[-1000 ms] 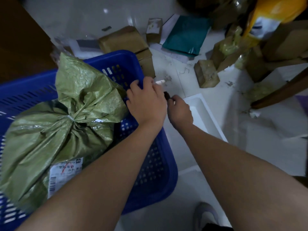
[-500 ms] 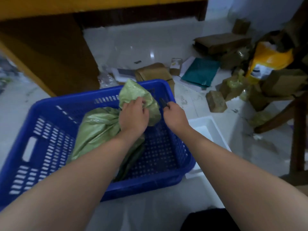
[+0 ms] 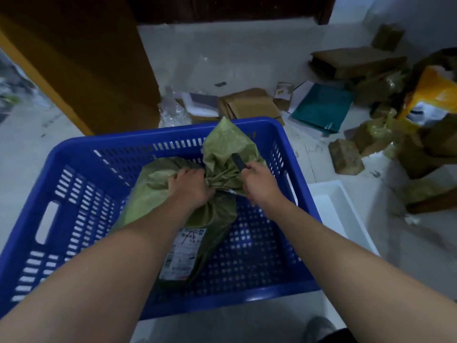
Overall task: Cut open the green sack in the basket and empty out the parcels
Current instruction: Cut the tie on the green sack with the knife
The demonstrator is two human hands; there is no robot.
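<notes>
Inside the blue basket (image 3: 81, 144) lies the green sack (image 3: 158, 179), shipping label (image 3: 184, 253) facing up. The left hand (image 3: 190, 186) clamps the sack just beside its tied neck, fingers curled tight into the fabric. The right hand (image 3: 259, 181), fist closed around a dark-handled cutter (image 3: 238, 161), presses against the neck's far side.

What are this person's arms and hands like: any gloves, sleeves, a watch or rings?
Both forearms are bare right up to the bottom edge of the picture, with no sleeve in view. The left hand and the right hand wear no gloves. No watch or bracelet shows on either wrist. The picture is dim and slightly blurred, so rings cannot be ruled out.
</notes>
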